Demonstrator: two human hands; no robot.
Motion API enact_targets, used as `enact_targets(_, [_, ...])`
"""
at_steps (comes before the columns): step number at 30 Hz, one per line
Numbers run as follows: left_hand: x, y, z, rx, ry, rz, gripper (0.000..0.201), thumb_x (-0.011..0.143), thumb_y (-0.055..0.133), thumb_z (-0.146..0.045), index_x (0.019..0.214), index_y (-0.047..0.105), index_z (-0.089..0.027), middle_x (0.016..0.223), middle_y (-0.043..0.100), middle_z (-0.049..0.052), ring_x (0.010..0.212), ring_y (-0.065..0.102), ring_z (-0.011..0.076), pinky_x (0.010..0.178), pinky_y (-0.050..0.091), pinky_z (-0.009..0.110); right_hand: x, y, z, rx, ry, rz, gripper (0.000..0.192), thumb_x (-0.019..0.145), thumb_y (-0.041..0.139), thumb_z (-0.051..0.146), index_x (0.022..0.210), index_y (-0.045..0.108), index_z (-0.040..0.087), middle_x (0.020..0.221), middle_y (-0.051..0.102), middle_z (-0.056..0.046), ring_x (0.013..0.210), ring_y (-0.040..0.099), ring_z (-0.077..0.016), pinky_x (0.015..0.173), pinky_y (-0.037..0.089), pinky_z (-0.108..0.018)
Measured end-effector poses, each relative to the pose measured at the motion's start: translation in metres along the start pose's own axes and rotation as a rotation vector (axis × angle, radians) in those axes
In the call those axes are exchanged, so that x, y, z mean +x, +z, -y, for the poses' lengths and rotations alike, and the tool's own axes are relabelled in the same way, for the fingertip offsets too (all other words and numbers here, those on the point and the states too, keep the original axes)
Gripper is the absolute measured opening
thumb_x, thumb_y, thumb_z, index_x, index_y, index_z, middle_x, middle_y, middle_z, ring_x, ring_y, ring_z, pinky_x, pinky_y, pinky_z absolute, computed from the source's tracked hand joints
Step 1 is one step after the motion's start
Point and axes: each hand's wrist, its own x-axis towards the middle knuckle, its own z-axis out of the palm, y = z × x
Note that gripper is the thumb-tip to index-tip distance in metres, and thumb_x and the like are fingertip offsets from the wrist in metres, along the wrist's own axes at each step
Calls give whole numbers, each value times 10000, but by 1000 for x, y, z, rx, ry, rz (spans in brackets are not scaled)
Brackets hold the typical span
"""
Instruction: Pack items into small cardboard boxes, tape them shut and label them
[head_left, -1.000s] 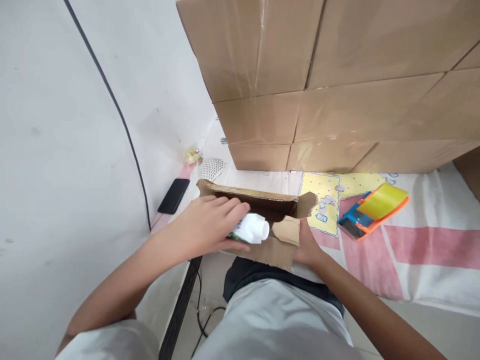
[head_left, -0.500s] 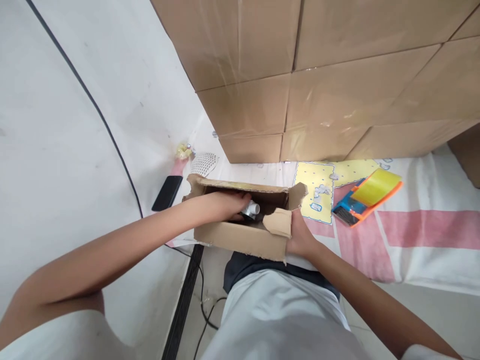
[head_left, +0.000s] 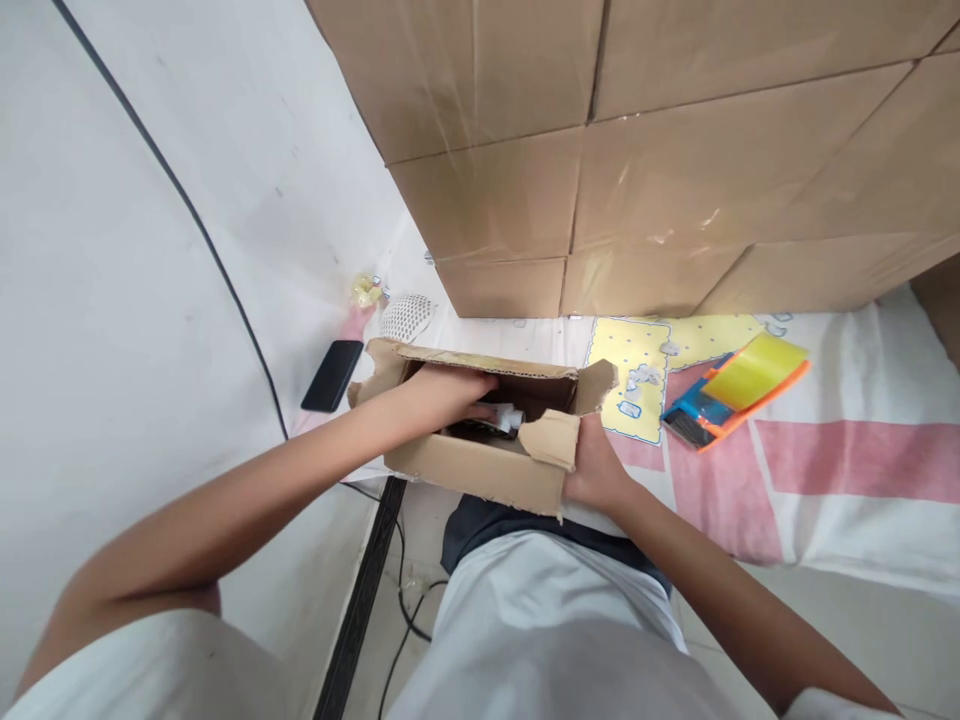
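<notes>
An open cardboard box [head_left: 480,477] with torn flaps sits in front of me at the edge of the cloth-covered surface. Inside it, my left hand [head_left: 466,386] is closed around a tube [head_left: 508,417] with a white cap pointing right. Most of the tube and some of my fingers are hidden by the hand and the box wall. My right hand [head_left: 596,468] grips the box's right end, below a bent flap [head_left: 551,438]; its fingertips are out of sight behind the cardboard.
Large taped cartons [head_left: 675,180] are stacked behind the box. To the right lies an orange, blue and yellow packet [head_left: 739,390] on the patterned cloth [head_left: 847,460]. A black phone [head_left: 332,376] and a white perforated piece [head_left: 406,317] lie left. A black cable [head_left: 202,225] runs along the wall.
My left hand has moved slightly down into the box, and the tube's capped end has shifted a little right. The right hand keeps its hold on the box.
</notes>
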Motion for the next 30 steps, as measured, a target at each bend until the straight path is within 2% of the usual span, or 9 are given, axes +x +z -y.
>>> enact_targets(4, [-21,4,-2,51,-170,5,543,869,706,-306,1397,610,-220,1410,650,147,1319,592,369,1115,448,468,-1,-2,2,-37,-41,-23,1144,691,889,462,1600,233,236,1523,385,-225,1427,408,-483,1084,489,-670])
enact_targets(7, [-26,6,-6,102,-286,139,720,743,803,-244,1425,587,-155,1503,560,216,1383,532,431,1154,415,514,-2,-2,2,-38,-72,-3,1132,711,869,419,1615,217,225,1563,330,-233,1468,348,-485,1122,446,-681])
enact_targets(11, [-24,4,-6,67,-279,271,509,811,680,-149,1320,662,-166,1400,651,182,1303,614,377,1076,484,451,-1,-3,2,-55,-69,10,1106,709,867,363,1608,236,234,1531,370,-227,1453,371,-462,1098,474,-668])
enact_targets(18, [-25,1,-6,-2,-207,139,565,866,663,-246,1426,589,-265,1497,595,98,1372,564,344,1116,467,435,-2,-5,4,-94,-126,-17,1130,699,878,376,1613,227,247,1559,341,-225,1441,405,-458,1087,497,-649])
enact_targets(22, [-53,-10,-12,29,-325,-99,429,913,645,-442,1315,669,-292,1242,740,84,1200,667,375,1046,517,539,-6,-5,-4,-60,-177,-91,1170,738,859,393,1653,139,279,1572,345,-218,1442,422,-438,1063,530,-629])
enact_targets(24, [-82,-5,-12,0,-454,-394,364,943,604,-501,1238,689,-306,1173,749,63,1179,674,368,1068,502,593,-7,-7,-6,-45,-220,-159,1128,774,834,386,1660,140,301,1584,352,-207,1448,427,-427,1049,543,-621])
enact_targets(27, [-125,26,-4,-204,-703,-955,488,966,576,-528,1422,526,-362,1439,606,41,1344,582,349,1150,463,605,-6,-11,-5,-115,-247,-200,1024,801,810,413,1641,231,331,1582,398,-189,1430,461,-438,1071,510,-655])
enact_targets(28, [-135,40,0,-354,-707,-1017,566,979,528,-577,1507,415,-405,1523,540,34,1371,567,340,1142,483,594,-4,-12,-4,-133,-246,-191,1014,805,802,433,1640,235,333,1582,409,-186,1425,471,-441,1084,495,-662])
enact_targets(30, [-145,68,6,-617,-573,-968,791,925,449,-772,1604,229,-432,1638,418,63,1437,509,364,1144,491,597,0,-14,0,-119,-256,-160,1056,809,785,475,1659,178,323,1598,406,-183,1430,472,-439,1110,471,-664])
